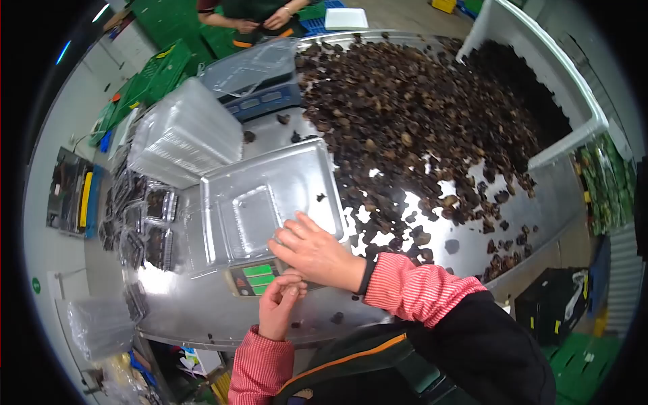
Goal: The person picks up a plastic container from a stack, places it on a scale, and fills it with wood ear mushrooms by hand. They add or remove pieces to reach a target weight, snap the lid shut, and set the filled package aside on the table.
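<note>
My right hand (317, 253) is held palm down over the near edge of a metal tray (331, 182), its fingers spread. Just below it, my left hand (280, 307) has its thumb and fingertips pressed together at the right end of a dark card with green labels (258, 279); whatever those fingers hold is too small to make out. On the tray lies a clear plastic container (260, 216), with a small dark piece (321, 198) to its right. Dark mushroom-like pieces (405, 115) are spread over the metal table (202, 307) beyond my right hand.
A tall stack of clear containers (182, 135) stands left, beside filled packs (158, 246). Behind it is a grey-blue crate (263, 98). A white bin (574, 81) lies tipped at the right. Another person's hands (263, 21) are across the table.
</note>
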Demonstrator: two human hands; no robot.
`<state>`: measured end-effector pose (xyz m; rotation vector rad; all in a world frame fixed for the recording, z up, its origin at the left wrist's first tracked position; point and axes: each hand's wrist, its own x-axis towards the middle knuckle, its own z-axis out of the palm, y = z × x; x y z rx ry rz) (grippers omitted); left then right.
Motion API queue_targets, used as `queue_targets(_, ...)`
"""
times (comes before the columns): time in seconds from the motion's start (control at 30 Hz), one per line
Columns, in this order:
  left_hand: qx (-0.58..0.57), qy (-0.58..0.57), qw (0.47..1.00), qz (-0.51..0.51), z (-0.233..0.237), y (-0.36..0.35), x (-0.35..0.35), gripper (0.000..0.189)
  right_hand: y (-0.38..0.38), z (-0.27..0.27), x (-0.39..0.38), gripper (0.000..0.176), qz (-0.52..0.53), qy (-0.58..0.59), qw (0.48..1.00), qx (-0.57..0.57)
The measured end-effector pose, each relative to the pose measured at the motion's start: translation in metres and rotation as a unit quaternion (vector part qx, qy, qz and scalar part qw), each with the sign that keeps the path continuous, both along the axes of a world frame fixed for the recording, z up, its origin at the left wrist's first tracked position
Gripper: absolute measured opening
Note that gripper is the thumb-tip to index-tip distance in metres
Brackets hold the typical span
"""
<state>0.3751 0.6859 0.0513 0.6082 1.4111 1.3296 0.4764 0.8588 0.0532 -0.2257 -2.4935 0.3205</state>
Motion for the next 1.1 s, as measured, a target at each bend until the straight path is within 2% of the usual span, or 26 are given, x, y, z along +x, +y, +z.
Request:
queue_targets(0.1, 0.023, 0.002, 0.998, -0.05, -0.014, 0.025, 0.025, 0.027, 0.022, 0.011, 0.069, 0.064, -0.12, -0.042, 0.986, -0.112)
queue_targets(0.13, 0.006, 0.016, 0.996, -0.087, -0.015, 0.034, 0.033, 0.038, 0.038, 0.002, 0.093, 0.072, -0.172, -0.051, 0.978, -0.11)
queue_targets(0.2, 0.036, 0.195, 0.966, -0.168, -0.012, 0.059, 0.055, 0.045, 0.076, -0.015, 0.153, 0.083, -0.283, -0.106, 0.947, -0.11)
queue_targets(0.23, 0.053, 0.283, 0.935, -0.205, -0.011, 0.071, 0.065, 0.049, 0.095, -0.02, 0.186, 0.086, -0.34, -0.151, 0.921, -0.114)
queue_targets(0.27, 0.062, 0.31, 0.92, -0.231, -0.02, 0.08, 0.073, 0.06, 0.116, -0.027, 0.218, 0.09, -0.406, -0.217, 0.881, -0.11)
queue_targets(0.3, 0.072, 0.333, 0.911, -0.232, -0.022, 0.089, 0.081, 0.06, 0.133, -0.032, 0.252, 0.093, -0.467, -0.282, 0.831, -0.106)
queue_targets(0.37, 0.094, 0.38, 0.891, -0.232, -0.026, 0.111, 0.097, 0.061, 0.156, -0.037, 0.316, 0.102, -0.521, -0.326, 0.775, -0.152)
queue_targets(0.47, 0.086, 0.423, 0.873, -0.226, -0.04, 0.141, 0.11, 0.079, 0.173, -0.041, 0.375, 0.117, -0.514, -0.418, 0.697, -0.275)
queue_targets(0.57, 0.032, 0.49, 0.843, -0.217, -0.059, 0.174, 0.118, 0.1, 0.171, -0.065, 0.376, 0.122, -0.452, -0.424, 0.724, -0.304)
queue_targets(0.63, -0.012, 0.533, 0.822, -0.199, -0.073, 0.198, 0.119, 0.109, 0.173, -0.07, 0.346, 0.12, -0.431, -0.378, 0.76, -0.307)
queue_targets(0.77, -0.113, 0.526, 0.817, -0.205, -0.078, 0.245, 0.123, 0.113, 0.19, -0.065, 0.275, 0.114, -0.343, -0.29, 0.825, -0.342)
queue_targets(0.83, -0.149, 0.529, 0.807, -0.216, -0.076, 0.264, 0.131, 0.113, 0.193, -0.073, 0.245, 0.102, -0.312, -0.273, 0.852, -0.32)
queue_targets(0.9, -0.119, 0.536, 0.807, -0.219, -0.081, 0.275, 0.136, 0.109, 0.192, -0.081, 0.22, 0.092, -0.288, -0.273, 0.864, -0.31)
queue_targets(0.97, -0.107, 0.522, 0.818, -0.217, -0.096, 0.281, 0.14, 0.105, 0.189, -0.084, 0.202, 0.081, -0.263, -0.257, 0.859, -0.355)
queue_targets(1.0, -0.077, 0.525, 0.821, -0.209, -0.11, 0.281, 0.141, 0.102, 0.187, -0.09, 0.198, 0.068, -0.259, -0.223, 0.862, -0.375)
queue_targets(1.1, -0.019, 0.473, 0.863, -0.175, -0.121, 0.273, 0.149, 0.093, 0.185, -0.126, 0.2, 0.061, -0.204, -0.072, 0.897, -0.385)
